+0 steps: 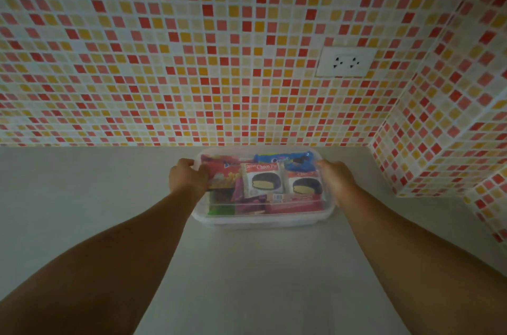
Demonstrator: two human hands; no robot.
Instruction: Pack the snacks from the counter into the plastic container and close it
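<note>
Fingers on left hand (pixel 188 176) curl over the left short edge of the plastic container (pixel 263 220), closed on the rim/lid edge; right hand (pixel 333 178) mirrors it on the right edge, fingers wrapped down the far side so tips aren't visible. Symmetric grip at both ends reads as either pressing the lid down to snap it or steadying the box, can't tell which.

Container sits on the grey counter (pixel 82 197), near the tiled wall (pixel 192 46), roughly centred btw both forearms. Snacks are already inside: two Choco Pie packs (pixel 262 179) side by side up top, blue cookie pack (pixel 285 160) at the back, red/orange chip bag (pixel 223 175) at left, purple + green wrappers lower down. No loose snacks seen on counter, so packing looks done, closing is prob the step in hand.

Hard to make out: lid is clear, if it's on at all. A faint sheen over the contents suggests yes, but seated vs. just resting is unclear. Frame is dim and soft. Wall socket (pixel 345 61) above right, irrelevant.
</note>
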